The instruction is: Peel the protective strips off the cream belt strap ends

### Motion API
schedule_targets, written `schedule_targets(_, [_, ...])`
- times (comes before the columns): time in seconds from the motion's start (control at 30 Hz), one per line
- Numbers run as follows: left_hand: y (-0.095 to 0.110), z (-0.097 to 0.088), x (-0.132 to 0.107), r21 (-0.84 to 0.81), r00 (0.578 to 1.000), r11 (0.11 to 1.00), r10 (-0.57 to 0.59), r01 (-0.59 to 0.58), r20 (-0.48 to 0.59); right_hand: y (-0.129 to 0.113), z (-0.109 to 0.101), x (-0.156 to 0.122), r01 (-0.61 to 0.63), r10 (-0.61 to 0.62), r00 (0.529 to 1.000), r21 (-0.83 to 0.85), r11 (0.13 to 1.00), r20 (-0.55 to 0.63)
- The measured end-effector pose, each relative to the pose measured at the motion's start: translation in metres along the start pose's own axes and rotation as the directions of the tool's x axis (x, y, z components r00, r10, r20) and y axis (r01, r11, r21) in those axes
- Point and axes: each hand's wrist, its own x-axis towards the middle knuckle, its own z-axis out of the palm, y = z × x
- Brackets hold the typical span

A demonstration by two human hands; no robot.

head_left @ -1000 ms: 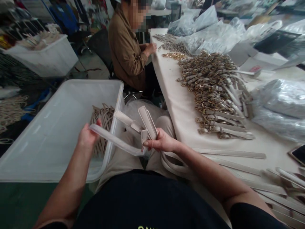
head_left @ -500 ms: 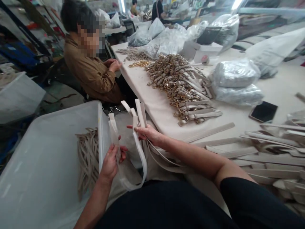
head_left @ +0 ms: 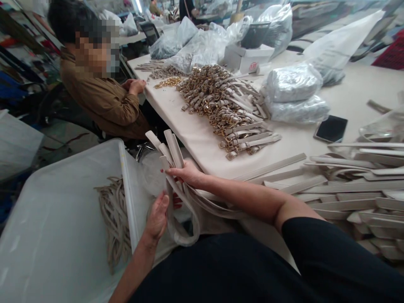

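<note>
My right hand (head_left: 186, 173) is closed around a bunch of beige straps (head_left: 172, 150) whose ends fan upward, while their tails trail down over my lap. One strap from the bunch loops down (head_left: 183, 229) in front of me, and my left hand (head_left: 158, 216) grips that looped strap just below the right hand. Both hands are between the table edge and a clear plastic bin (head_left: 63, 210) on my left, which holds a small pile of beige straps (head_left: 113, 216).
The white table (head_left: 195, 134) carries a heap of strap pieces with gold buckles (head_left: 221, 105), loose long straps (head_left: 350, 185) at the right, plastic bags (head_left: 293, 92), a dark phone (head_left: 331, 128) and a white box (head_left: 246, 57). A person in a brown jacket (head_left: 101, 101) sits at the far left of the table.
My left hand came in from over the bin to my lap, close under the right hand, sliding along the looped strap. The view swung right and up.
</note>
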Motion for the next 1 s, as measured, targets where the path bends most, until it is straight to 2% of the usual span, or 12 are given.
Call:
schedule_targets(0.1, [0.01,0.015,0.012,0.034,0.984,0.985,0.173,-0.172,-0.045,-0.001,0.002,-0.002,-0.011,0.014,1.0,-0.122,0.992,0.024])
schedule_targets(0.13, [0.013,0.018,0.016,0.066,0.978,0.978,0.201,-0.197,-0.054,-0.003,0.002,-0.002,-0.004,0.008,1.0,-0.14,0.99,0.027])
schedule_targets(0.3, [0.02,0.015,0.024,0.355,0.963,0.905,0.266,-0.233,-0.046,-0.011,-0.003,0.002,0.005,-0.004,1.0,-0.191,0.982,0.007])
schedule_targets(0.43, [0.021,0.014,0.025,0.645,0.942,0.736,0.328,-0.206,-0.074,-0.006,-0.002,0.003,0.01,0.01,0.997,-0.258,0.966,0.076])
schedule_targets(0.53, [0.027,0.015,0.023,0.756,0.945,0.624,0.326,-0.198,-0.021,-0.006,-0.001,0.001,0.027,-0.002,0.996,-0.293,0.956,0.086])
schedule_targets(0.67, [0.039,0.012,0.015,0.842,0.967,0.505,0.244,-0.189,0.071,-0.017,-0.003,0.0,-0.002,0.033,0.996,-0.366,0.931,0.078])
schedule_targets(0.73, [0.042,0.01,0.012,0.819,0.971,0.527,0.184,-0.227,0.151,-0.021,-0.003,-0.001,-0.006,0.043,0.996,-0.401,0.916,0.082])
schedule_targets(0.8, [0.04,0.008,0.012,0.694,0.956,0.658,0.172,-0.292,0.24,-0.021,-0.003,-0.001,0.005,0.046,0.993,-0.423,0.906,0.109])
schedule_targets(0.83, [0.038,0.008,0.013,0.603,0.948,0.735,0.197,-0.312,0.25,-0.02,-0.002,-0.002,0.016,0.04,0.992,-0.431,0.902,0.121])
schedule_targets(0.9, [0.032,0.008,0.017,0.458,0.946,0.829,0.266,-0.323,0.185,-0.015,-0.001,-0.002,0.037,0.017,0.993,-0.444,0.895,0.119])
schedule_targets(1.0, [0.023,0.009,0.02,0.475,0.954,0.829,0.285,-0.295,0.095,-0.01,0.001,-0.003,0.036,-0.006,0.998,-0.469,0.882,0.064])
